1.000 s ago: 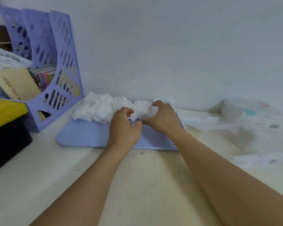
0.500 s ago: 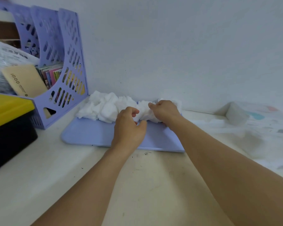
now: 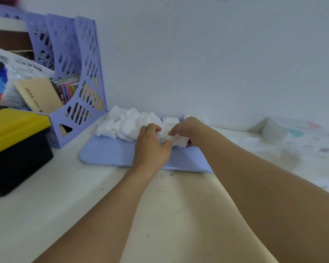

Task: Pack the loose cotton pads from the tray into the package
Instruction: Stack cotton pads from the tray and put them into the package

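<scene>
A heap of white cotton pads (image 3: 125, 123) lies along the back of a flat lilac tray (image 3: 106, 154) against the wall. My left hand (image 3: 152, 147) and my right hand (image 3: 186, 128) meet over the right part of the heap, both closed on a bunch of pads (image 3: 174, 139) held between them just above the tray. The clear plastic package (image 3: 296, 137) with pastel print lies crumpled on the table at the right, apart from both hands; its opening is hard to make out.
A lilac perforated file rack (image 3: 84, 76) with books and a beige box stands left of the tray. A black box with a yellow lid (image 3: 13, 141) sits at the far left. The wall rises right behind the tray. Bare table surface lies in front.
Both hands stay at the right part of the heap; the fingers have gathered a bunch of pads and drawn it a little toward me on the tray. The view shifted slightly.
</scene>
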Demonstrator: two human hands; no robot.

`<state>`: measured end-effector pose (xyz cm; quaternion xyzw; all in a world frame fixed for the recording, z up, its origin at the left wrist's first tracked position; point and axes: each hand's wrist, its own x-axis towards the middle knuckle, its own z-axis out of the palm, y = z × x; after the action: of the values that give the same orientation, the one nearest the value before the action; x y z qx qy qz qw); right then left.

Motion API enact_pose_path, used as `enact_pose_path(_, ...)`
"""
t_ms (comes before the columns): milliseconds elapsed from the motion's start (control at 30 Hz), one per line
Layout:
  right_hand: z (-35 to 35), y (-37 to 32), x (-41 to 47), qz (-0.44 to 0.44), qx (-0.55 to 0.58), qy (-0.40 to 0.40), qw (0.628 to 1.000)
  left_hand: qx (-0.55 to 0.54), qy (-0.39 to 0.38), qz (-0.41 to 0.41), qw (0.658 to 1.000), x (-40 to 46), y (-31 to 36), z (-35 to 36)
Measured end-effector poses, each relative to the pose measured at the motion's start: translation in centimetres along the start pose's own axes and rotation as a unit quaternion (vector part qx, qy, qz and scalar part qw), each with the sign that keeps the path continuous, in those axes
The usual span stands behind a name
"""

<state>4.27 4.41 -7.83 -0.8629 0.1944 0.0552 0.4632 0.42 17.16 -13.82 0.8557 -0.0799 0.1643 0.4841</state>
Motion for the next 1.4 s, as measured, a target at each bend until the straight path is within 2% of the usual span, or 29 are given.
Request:
enact_pose_path(133, -0.6, 0.2, -0.9, 0.033, 0.013, -0.046, 0.998, 0.002, -0.017, -0.012, 1.0, -0.2, -0.1, -0.2)
enact_pose_path(233, -1.4, 0.8, -1.5, 0.023, 0.045, -0.045, 0.998, -0.007, -0.024, -0.017, 1.0, -0.2, -0.1, -0.5)
enact_pose_path(400, -3.6, 3.5, -1.4, -0.063, 0.071, 0.055, 0.994, 0.007, -0.04, -0.005, 0.999, -0.2, -0.1, -0.5)
enact_pose_path(600, -6.6, 4.9, -2.0, -0.121, 0.049, 0.129, 0.983, 0.02, -0.043, 0.013, 0.999, -0.4, -0.3, 0.0)
enact_pose_path(667, -6.7, 5.4, -2.4, -0.116, 0.069, 0.069, 0.988, 0.016, -0.05, 0.035, 0.998, -0.5, -0.1, 0.4)
enact_pose_path(767, -6.0, 5.9, -2.7, -0.083, 0.096, -0.02, 0.992, 0.0, -0.106, 0.056, 0.993, -0.8, 0.1, 0.8)
enact_pose_path(867, -5.9, 5.9, -2.6, -0.094, 0.1, 0.002, 0.991, 0.021, -0.13, 0.102, 0.986, -1.3, -0.2, 1.1)
enact_pose_path(933, -6.4, 5.9, -2.7, -0.124, 0.125, 0.053, 0.983, 0.009, -0.106, 0.119, 0.987, -1.4, -0.1, 1.1)
enact_pose_path(1000, -7.3, 5.9, -3.3, -0.167, 0.137, 0.097, 0.971, -0.049, -0.062, 0.099, 0.992, -1.3, 0.8, 1.0)
enact_pose_path(1033, -7.7, 6.1, -3.9, -0.188, 0.136, 0.091, 0.968, -0.106, -0.058, 0.069, 0.99, -1.3, 1.5, 0.8)
enact_pose_path(1067, -7.8, 6.2, -4.7, -0.203, 0.139, 0.066, 0.967, -0.181, -0.075, 0.029, 0.98, -1.2, 2.2, 0.7)
enact_pose_path(1133, -7.4, 6.6, -6.2, -0.208, 0.163, -0.002, 0.965, -0.318, -0.155, -0.061, 0.933, -1.3, 3.2, 0.8)
enact_pose_path(1167, -7.0, 6.8, -6.5, -0.204, 0.178, -0.028, 0.962, -0.342, -0.198, -0.082, 0.915, -1.6, 3.3, 0.8)
enact_pose_path(1233, -6.5, 7.0, -6.6, -0.194, 0.191, -0.058, 0.96, -0.339, -0.234, -0.075, 0.908, -2.2, 3.5, 0.9)
enact_pose_path(1300, -6.6, 6.9, -6.3, -0.183, 0.205, -0.091, 0.957, -0.359, -0.214, -0.085, 0.904, -2.3, 3.4, 0.7)
enact_pose_path(1400, -7.7, 6.5, -5.7, -0.187, 0.249, -0.142, 0.94, -0.443, -0.194, -0.141, 0.864, -2.0, 3.2, 0.1)
